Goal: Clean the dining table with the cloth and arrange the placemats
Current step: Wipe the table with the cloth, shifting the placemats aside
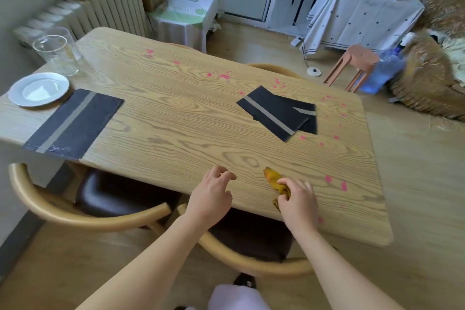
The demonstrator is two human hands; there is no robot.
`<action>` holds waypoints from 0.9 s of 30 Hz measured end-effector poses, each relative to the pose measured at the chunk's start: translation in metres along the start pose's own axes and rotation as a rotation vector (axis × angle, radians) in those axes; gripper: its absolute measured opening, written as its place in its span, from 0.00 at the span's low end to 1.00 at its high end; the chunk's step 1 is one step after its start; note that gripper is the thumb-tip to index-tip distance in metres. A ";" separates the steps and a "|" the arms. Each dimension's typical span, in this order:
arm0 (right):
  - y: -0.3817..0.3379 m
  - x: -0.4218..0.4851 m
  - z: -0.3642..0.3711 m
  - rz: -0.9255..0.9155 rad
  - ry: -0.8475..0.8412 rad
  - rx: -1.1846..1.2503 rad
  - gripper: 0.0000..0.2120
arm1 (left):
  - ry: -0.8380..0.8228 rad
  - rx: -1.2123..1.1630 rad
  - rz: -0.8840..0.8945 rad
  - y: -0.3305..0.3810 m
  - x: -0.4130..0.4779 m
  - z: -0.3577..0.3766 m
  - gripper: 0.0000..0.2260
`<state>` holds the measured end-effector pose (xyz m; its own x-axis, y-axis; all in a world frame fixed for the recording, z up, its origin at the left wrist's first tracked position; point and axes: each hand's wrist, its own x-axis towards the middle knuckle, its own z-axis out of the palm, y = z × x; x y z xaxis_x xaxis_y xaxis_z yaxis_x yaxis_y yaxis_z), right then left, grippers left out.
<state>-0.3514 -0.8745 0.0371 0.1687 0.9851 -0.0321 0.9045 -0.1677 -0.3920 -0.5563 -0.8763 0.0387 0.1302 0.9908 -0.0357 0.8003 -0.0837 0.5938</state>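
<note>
A crumpled yellow cloth is gripped by the right hand on the pale wooden tabletop near its front edge; the left hand is held beside it, fingers loosely curled, holding nothing.

Yellow cloth is gripped, bunched, by the right hand on the near edge of the wooden worktop. Left hand is held just beside it, fingers loosely curled, nothing held. Pink stains are scattered over the far and right parts. One dark striped placemat is laid flat at the left edge, just beside a white plate; a glass jug is set behind. A pair of placemats is seen overlapped and skewed, centre-right. A chair is tucked under the near side.
</note>
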 end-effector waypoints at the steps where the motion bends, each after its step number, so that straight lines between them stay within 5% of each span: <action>1: 0.006 -0.002 0.000 -0.015 -0.011 -0.018 0.18 | 0.000 0.001 0.000 0.002 -0.002 0.001 0.18; 13: 0.093 -0.003 0.001 -0.230 -0.322 -0.160 0.26 | -0.026 0.035 -0.080 0.064 0.012 0.051 0.18; 21: 0.160 0.066 -0.024 -0.359 -0.295 -0.155 0.27 | -0.034 0.062 -0.130 0.122 0.040 0.106 0.18; 27: 0.205 0.133 -0.047 -0.276 -0.261 -0.189 0.25 | 0.003 0.078 -0.233 0.144 0.046 0.128 0.18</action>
<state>-0.1248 -0.7793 -0.0041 -0.1726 0.9664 -0.1906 0.9620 0.1238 -0.2434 -0.3602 -0.8561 0.0201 -0.0650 0.9846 -0.1622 0.8512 0.1395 0.5059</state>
